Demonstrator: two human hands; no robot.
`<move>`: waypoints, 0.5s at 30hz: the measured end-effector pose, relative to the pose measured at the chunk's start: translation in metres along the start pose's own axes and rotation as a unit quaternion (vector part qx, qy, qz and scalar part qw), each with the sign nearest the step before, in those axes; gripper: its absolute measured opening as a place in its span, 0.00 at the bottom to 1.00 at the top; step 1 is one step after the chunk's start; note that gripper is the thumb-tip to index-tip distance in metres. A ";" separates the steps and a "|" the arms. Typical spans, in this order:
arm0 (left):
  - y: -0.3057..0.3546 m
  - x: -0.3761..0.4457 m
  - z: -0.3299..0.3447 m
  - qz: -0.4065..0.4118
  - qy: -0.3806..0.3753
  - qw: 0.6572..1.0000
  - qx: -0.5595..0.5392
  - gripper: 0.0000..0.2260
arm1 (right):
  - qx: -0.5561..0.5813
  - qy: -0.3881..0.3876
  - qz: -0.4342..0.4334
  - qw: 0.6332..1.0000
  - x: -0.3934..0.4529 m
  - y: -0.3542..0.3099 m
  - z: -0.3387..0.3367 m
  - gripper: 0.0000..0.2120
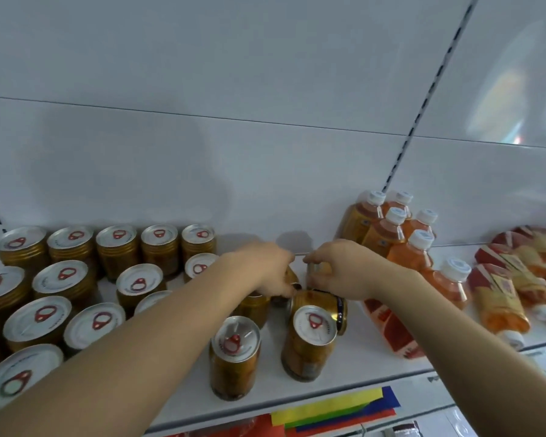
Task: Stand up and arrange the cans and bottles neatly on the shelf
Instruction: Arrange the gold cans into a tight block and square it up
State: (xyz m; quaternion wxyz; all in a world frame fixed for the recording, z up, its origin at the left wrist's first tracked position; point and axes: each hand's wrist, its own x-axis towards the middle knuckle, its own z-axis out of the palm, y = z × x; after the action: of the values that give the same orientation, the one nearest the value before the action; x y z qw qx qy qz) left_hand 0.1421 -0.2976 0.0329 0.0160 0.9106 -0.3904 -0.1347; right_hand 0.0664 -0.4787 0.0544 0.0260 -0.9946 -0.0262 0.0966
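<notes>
Both hands are working among the cans at mid-shelf.
The left hand [267, 269] and right hand [341, 268] are each closing fingers around a gold can [317, 272], beside upright bottles [391, 228].

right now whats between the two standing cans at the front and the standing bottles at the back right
In the head view, a can lying on its side behind the front cans, then the right hand, short of the bottles.

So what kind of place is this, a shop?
Probably a shop: a white shelf on slotted uprights, many identical cans, and bottles of one drink.
</notes>
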 end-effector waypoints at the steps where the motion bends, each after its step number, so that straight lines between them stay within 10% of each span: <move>1: 0.004 0.005 0.000 0.001 -0.006 1.000 0.014 0.31 | 0.000 -0.004 -0.004 1.000 -0.003 0.003 0.001 0.25; 15: -0.004 0.019 -0.001 0.011 0.006 0.995 0.096 0.08 | 0.022 -0.001 -0.042 0.999 -0.005 0.012 0.018 0.22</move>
State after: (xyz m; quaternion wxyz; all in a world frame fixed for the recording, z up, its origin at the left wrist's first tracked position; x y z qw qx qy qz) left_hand 0.1579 -0.3087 0.0289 -0.0677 0.9045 -0.4112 -0.0905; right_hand 0.0584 -0.4897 0.0375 0.0519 -0.9918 -0.0655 0.0971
